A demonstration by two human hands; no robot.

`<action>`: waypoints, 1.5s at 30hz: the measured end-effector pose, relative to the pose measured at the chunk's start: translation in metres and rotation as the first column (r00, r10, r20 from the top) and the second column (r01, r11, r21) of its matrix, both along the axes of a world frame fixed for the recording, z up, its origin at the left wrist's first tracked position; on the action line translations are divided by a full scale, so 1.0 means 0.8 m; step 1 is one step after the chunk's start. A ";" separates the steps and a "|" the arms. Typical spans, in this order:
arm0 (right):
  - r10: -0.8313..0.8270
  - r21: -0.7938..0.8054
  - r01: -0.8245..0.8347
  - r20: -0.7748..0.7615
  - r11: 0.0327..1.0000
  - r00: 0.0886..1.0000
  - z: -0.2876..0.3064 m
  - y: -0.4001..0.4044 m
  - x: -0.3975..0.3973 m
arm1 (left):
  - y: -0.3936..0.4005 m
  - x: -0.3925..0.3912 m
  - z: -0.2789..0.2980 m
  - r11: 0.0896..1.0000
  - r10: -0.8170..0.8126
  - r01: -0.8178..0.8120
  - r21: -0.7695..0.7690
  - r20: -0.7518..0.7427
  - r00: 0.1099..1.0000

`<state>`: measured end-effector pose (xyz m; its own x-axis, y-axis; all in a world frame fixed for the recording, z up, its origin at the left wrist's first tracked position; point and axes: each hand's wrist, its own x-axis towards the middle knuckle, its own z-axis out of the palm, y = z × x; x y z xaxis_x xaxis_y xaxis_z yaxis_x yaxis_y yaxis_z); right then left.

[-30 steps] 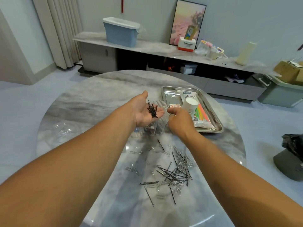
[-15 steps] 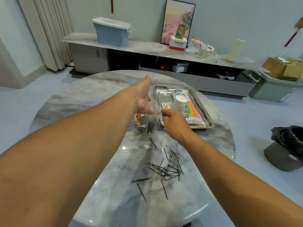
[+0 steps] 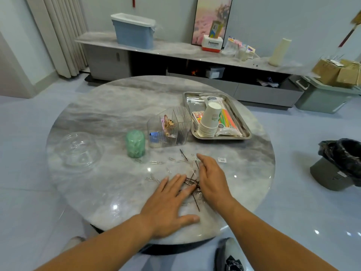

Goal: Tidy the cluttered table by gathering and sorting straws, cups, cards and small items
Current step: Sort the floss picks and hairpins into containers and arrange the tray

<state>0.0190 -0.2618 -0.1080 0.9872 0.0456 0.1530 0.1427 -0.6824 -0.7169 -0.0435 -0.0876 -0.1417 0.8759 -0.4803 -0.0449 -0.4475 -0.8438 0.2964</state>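
Dark hairpins (image 3: 192,181) lie in a heap on the round marble table (image 3: 109,114), with silver paper clips (image 3: 156,162) scattered around. My left hand (image 3: 170,206) lies flat, fingers straight, touching the heap from the left. My right hand (image 3: 212,178) rests on the heap's right side, fingers extended over the pins. Behind them stands a clear ribbed organizer (image 3: 170,127) holding clips. A steel tray (image 3: 245,132) at the right holds stacked paper cups (image 3: 210,120), a straw pack (image 3: 227,118) and a card deck (image 3: 197,116).
A green jar (image 3: 135,143) stands left of the organizer. A clear dome lid (image 3: 77,148) lies at the table's left. A small white tag (image 3: 222,159) sits right of my right hand. A black-lined bin (image 3: 340,163) stands on the floor at the right.
Both hands have come back from the organizer to the hairpin heap near the table's front edge. The left hand, which tipped pins into the organizer, now lies flat on the table.
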 end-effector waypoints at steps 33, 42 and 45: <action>-0.015 -0.161 0.016 0.008 0.987 1.000 0.002 -0.031 0.031 | 0.091 0.034 -0.005 0.940 0.236 -0.210 -0.268 0.071 0.969; 0.001 -0.207 -0.119 -0.495 0.971 0.869 0.045 -0.051 0.048 | 0.086 0.037 -0.007 0.985 0.160 -0.155 -0.072 0.063 0.985; 0.020 -0.352 -0.198 -0.450 0.915 0.893 0.045 -0.042 0.046 | 0.086 0.029 -0.004 0.987 0.080 -0.055 -0.153 0.162 0.983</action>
